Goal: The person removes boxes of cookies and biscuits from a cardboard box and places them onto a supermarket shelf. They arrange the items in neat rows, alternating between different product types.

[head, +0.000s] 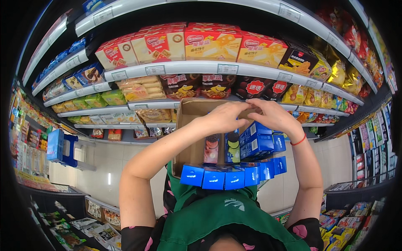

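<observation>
An open cardboard carton (191, 117) stands before me, against the front of my green apron. Blue Oreo boxes (256, 147) fill its right part, and a row of blue box ends (213, 179) lines its near side. Among them lie a pink-fronted cookie box (211, 150) and a green-fronted cookie box (233, 147). My left hand (227, 116) and my right hand (274, 116) hover over the carton near its far rim, their fingertips close together. Thumb and fingers are apart on each, with nothing visible between. Whether the fingertips touch the rim is hidden.
A shelf rail (194, 66) crosses ahead, with red and yellow wafer boxes (213, 44) above it and dark snack bags (216, 86) below. A blue step stool (70, 150) stands on the tiled floor (106, 166) to the left. More stocked shelves flank both sides.
</observation>
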Demonstrator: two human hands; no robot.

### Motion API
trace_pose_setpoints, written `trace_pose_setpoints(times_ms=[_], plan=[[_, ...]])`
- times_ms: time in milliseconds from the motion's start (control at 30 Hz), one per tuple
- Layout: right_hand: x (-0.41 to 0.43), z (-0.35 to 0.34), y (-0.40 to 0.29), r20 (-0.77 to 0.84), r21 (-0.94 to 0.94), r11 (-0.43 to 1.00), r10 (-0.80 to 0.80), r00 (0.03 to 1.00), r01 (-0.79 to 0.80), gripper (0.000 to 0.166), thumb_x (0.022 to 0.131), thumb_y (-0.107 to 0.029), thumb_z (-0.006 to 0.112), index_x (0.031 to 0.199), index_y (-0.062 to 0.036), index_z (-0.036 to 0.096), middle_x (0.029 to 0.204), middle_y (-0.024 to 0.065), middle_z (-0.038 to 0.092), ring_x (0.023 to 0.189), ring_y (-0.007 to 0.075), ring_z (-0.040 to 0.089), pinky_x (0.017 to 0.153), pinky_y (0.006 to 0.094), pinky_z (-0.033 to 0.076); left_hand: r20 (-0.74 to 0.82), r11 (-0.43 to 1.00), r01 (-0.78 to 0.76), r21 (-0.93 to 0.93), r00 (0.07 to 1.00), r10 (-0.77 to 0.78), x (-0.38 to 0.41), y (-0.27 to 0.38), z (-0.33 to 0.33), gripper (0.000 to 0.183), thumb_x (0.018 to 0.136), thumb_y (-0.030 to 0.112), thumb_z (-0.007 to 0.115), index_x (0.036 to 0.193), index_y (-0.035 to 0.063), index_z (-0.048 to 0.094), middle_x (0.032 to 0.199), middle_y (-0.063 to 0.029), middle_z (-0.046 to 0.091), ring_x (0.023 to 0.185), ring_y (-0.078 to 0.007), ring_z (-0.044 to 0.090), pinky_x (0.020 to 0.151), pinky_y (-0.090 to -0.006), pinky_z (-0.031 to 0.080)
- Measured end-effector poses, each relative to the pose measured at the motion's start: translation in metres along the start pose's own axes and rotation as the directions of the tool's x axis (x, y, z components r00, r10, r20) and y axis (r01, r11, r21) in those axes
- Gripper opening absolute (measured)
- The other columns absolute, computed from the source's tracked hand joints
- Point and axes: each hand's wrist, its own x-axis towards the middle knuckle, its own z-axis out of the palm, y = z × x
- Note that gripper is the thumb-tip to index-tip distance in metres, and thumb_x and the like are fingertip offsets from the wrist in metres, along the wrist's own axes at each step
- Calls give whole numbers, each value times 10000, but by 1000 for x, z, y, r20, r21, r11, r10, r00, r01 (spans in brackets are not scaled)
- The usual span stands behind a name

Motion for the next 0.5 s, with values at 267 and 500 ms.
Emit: trace_pose_setpoints(times_ms=[267, 500], plan=[[-31, -9, 35, 27, -126, 991, 38, 999, -34, 464, 846, -203, 623, 1247, 24, 571, 1082, 246, 681, 1032, 407, 644, 905, 449, 506, 174, 982, -21, 185, 985, -12, 32, 25, 43, 512, 857, 211, 691, 1335, 89, 555, 1252, -160, 608, 1173, -362, 572, 988, -466, 471], [-40, -8, 54, 98, -123, 990, 85, 992, -72, 519, 810, -176, 661, 1285, -4, 541, 1180, 220, 660, 1105, 380, 624, 938, 415, 503, 210, 963, -38, 267, 977, -19, 44, 24, 42, 453, 848, 196, 659, 1282, 77, 606, 1251, -152, 610, 1172, -347, 576, 992, -459, 474]])
